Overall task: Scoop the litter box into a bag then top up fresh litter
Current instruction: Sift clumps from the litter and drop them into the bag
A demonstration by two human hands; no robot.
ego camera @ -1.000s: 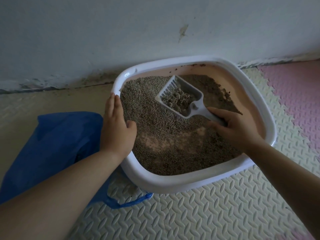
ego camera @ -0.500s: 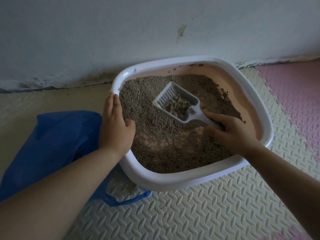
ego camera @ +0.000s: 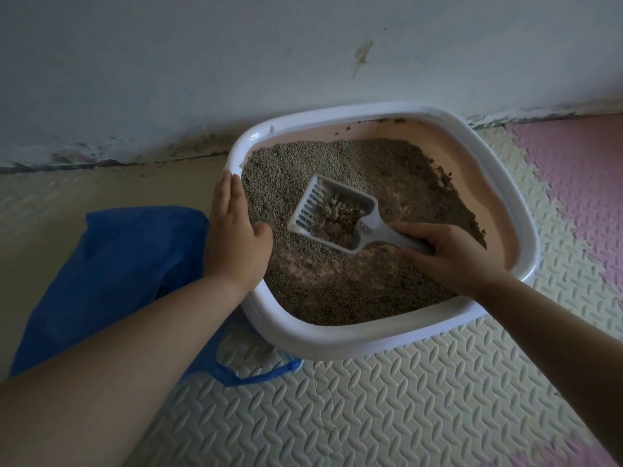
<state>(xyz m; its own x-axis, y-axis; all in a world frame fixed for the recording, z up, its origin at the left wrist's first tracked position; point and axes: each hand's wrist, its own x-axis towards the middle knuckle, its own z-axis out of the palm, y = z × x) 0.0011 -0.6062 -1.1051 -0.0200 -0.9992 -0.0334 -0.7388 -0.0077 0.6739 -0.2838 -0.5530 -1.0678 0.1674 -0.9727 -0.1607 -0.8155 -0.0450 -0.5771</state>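
Note:
A white-rimmed litter box (ego camera: 340, 338) with a pink inside stands on the floor against the wall, holding grey-brown litter (ego camera: 340, 298). My right hand (ego camera: 448, 257) grips the handle of a white slotted scoop (ego camera: 313, 207), which is held above the litter near the box's middle with a few clumps in it. My left hand (ego camera: 232, 237) rests flat on the box's left rim, fingers straight, thumb inside the box. A blue plastic bag (ego camera: 111, 264) lies on the floor just left of the box, partly hidden by my left forearm.
The wall (ego camera: 236, 62) runs right behind the box, with a grimy base seam. Cream textured foam mats (ego camera: 387, 399) cover the floor in front; pink mat tiles (ego camera: 580, 183) lie to the right. A blue bag handle (ego camera: 263, 374) loops out under the box's front-left corner.
The scoop has moved left and toward me over the litter, and loose grains have sifted out, leaving clumps. My left hand has stayed on the rim.

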